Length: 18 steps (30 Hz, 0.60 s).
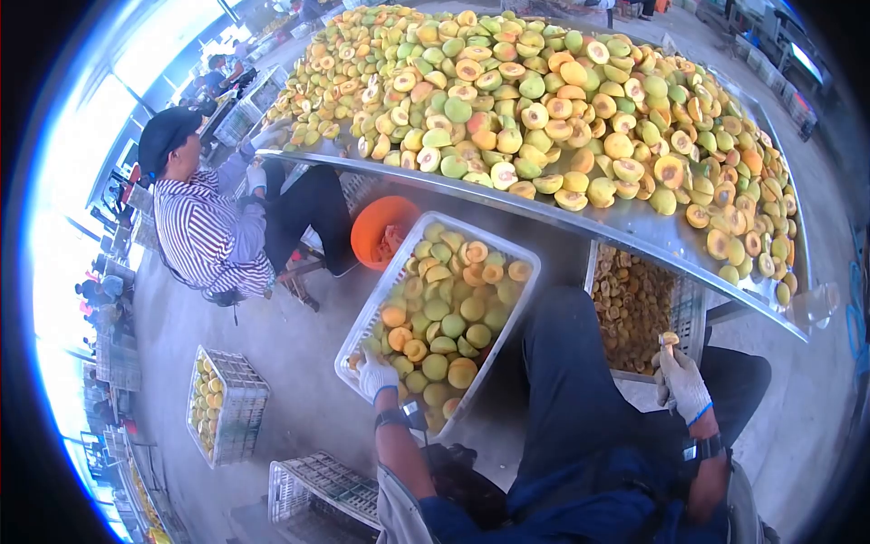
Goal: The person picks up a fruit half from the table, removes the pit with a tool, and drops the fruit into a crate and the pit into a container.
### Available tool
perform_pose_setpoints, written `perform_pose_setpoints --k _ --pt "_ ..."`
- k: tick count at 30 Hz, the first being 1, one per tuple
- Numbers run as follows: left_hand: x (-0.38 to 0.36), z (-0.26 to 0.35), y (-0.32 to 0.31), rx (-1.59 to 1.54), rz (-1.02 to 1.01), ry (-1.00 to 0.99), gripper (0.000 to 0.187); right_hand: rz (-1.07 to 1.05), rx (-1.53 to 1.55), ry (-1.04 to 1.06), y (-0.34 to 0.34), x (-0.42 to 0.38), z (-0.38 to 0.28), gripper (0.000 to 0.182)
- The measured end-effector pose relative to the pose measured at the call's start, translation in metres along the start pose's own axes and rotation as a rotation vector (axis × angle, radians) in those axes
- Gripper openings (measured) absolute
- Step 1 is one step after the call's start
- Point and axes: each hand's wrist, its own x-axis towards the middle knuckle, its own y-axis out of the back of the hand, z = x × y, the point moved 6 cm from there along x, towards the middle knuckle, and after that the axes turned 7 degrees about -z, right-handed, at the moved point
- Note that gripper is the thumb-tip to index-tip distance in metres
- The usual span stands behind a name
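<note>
My left hand, in a white knitted glove, is at the left rim of a white plastic crate filled with halved peaches. Its fingers are stretched out and apart, with nothing visible in them. My right hand, gloved the same way, is raised by my right knee. Pinched at its fingertips is a small yellowish-brown piece of peach, too small to tell whether it is flesh or a pit. Just beyond that hand, under the table edge, stands a crate of brown peach pits.
A metal table heaped with peach halves spans the front. An orange bucket stands beyond the white crate. A person in a striped top sits at left. More crates stand on the floor.
</note>
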Motion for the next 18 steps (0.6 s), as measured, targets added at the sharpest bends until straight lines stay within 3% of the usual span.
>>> perform_pose_setpoints --k 2,4,6,8,12,14,15,16,18 --pt "0.025 -0.009 -0.008 0.086 0.0 0.01 0.059 -0.012 0.074 0.038 -0.002 0.003 -0.007 0.037" --pt "0.086 -0.044 -0.054 -0.091 -0.11 -0.003 0.059 -0.006 -0.115 0.076 -0.005 0.006 -0.011 0.033" --pt "0.072 -0.007 -0.023 -0.064 -0.148 -0.081 0.061 -0.034 -0.02 0.049 -0.005 -0.001 -0.021 0.03" --pt "0.039 0.028 0.008 -0.067 0.18 -0.053 0.051 0.044 -0.151 0.122 -0.001 -0.001 -0.021 0.03" --pt "-0.056 0.154 0.071 -0.196 0.245 -0.203 0.041 -0.041 0.267 0.154 0.004 -0.005 -0.019 0.032" --pt "-0.119 0.232 0.099 -0.474 0.301 -0.688 0.032 0.005 0.008 0.06 0.012 0.001 -0.018 0.037" --pt "-0.158 0.268 0.109 -0.628 0.169 -0.776 0.031 0.031 -0.276 0.069 0.018 0.025 0.005 0.043" --pt "-0.196 0.304 0.113 -0.777 0.035 -0.859 0.03 0.042 -0.265 0.071 0.019 0.022 0.006 0.043" --pt "-0.265 0.368 0.112 -0.728 -0.152 -1.182 0.027 0.124 -0.305 0.058 0.018 0.021 0.006 0.045"
